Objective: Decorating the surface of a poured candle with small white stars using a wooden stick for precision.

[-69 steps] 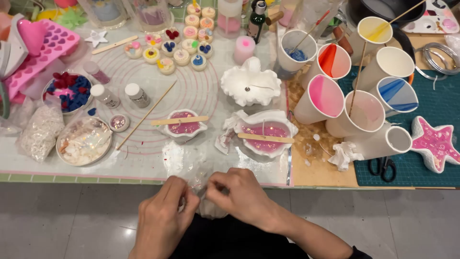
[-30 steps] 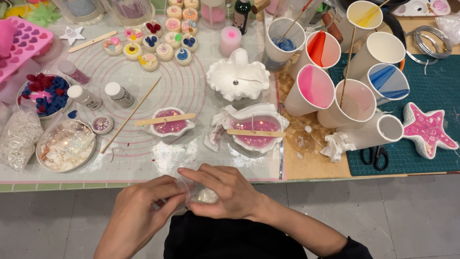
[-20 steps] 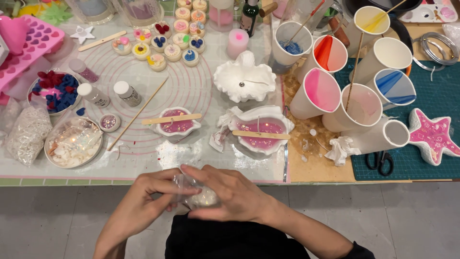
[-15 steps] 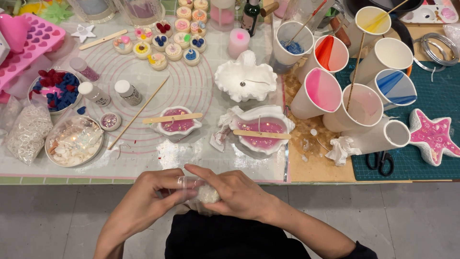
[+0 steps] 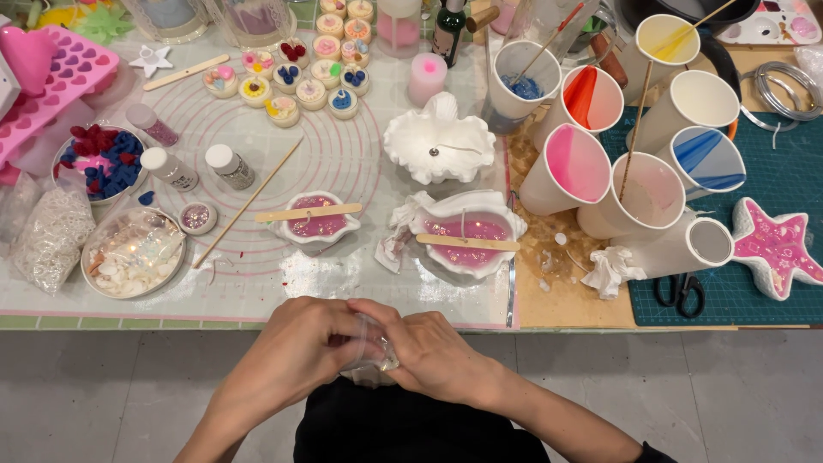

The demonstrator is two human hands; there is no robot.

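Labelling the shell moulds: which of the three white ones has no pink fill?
The rear shell mould, farthest from the hands, is plain white inside, with only a small wick tab at its centre. The small shell mould and the large shell mould both hold pink fill under a wooden stick.

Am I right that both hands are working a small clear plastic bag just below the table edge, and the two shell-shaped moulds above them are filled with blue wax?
Not quite. The left hand and right hand do hold the small clear plastic bag below the table edge, but the head view shows pink wax, not blue, in both shell-shaped moulds.
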